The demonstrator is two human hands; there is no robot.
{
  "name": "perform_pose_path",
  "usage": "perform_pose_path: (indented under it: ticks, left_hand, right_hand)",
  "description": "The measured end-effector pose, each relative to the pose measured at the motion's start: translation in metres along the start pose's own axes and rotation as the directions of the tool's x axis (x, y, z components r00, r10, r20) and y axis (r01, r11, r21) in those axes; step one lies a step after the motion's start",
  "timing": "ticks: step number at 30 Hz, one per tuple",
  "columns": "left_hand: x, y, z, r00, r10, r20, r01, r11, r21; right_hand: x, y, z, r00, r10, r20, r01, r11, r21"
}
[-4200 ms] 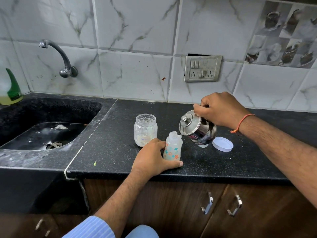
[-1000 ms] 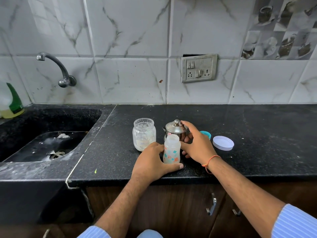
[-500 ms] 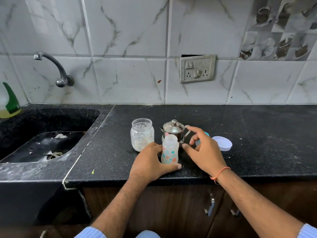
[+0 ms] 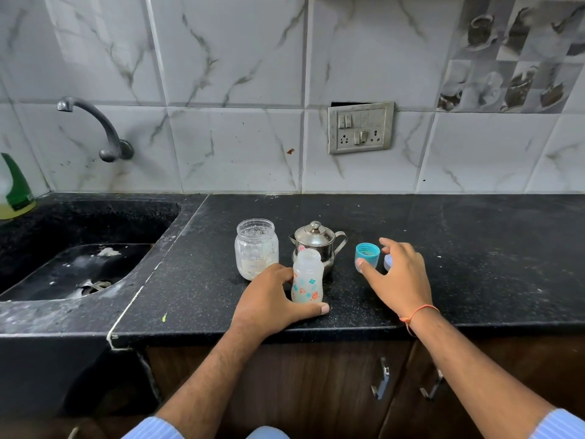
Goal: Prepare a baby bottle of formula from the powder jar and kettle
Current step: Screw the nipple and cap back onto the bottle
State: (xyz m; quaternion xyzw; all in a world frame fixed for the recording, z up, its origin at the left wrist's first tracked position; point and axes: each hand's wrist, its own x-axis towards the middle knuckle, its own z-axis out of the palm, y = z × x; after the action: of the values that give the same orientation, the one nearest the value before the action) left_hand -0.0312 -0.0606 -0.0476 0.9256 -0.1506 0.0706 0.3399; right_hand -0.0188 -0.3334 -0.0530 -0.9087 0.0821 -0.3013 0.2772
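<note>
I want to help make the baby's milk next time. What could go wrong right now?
1. The bottle is open on top and stands close to the counter edge. The left hand steadies it, but a bump could spill it.
2. The right hand reaches for the blue cap, with the kettle handle close by. A careless move might knock the kettle.
3. The powder jar has no lid on, so powder could spill if knocked.

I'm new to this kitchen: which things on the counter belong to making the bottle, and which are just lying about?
In use: baby bottle held by the left hand; powder jar; kettle; blue cap, near the right hand.
Lying about: tap; green-topped bottle; wall socket.
</note>
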Motion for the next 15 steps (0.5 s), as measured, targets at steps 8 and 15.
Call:
perform_pose_path:
  ticks: [8, 15]
  left_hand:
    - [0.000, 0.000, 0.001, 1.000, -0.007, -0.008, 0.007, 1.000, 0.013]
    - [-0.001, 0.002, -0.001, 1.000, -0.005, 0.000, 0.005, 1.000, 0.028]
  right_hand:
    - [0.016, 0.008, 0.007, 0.997, 0.083, 0.011, -0.083, 0.988, 0.131]
    - [0.016, 0.007, 0.008, 0.997, 0.062, 0.050, -0.069, 0.987, 0.143]
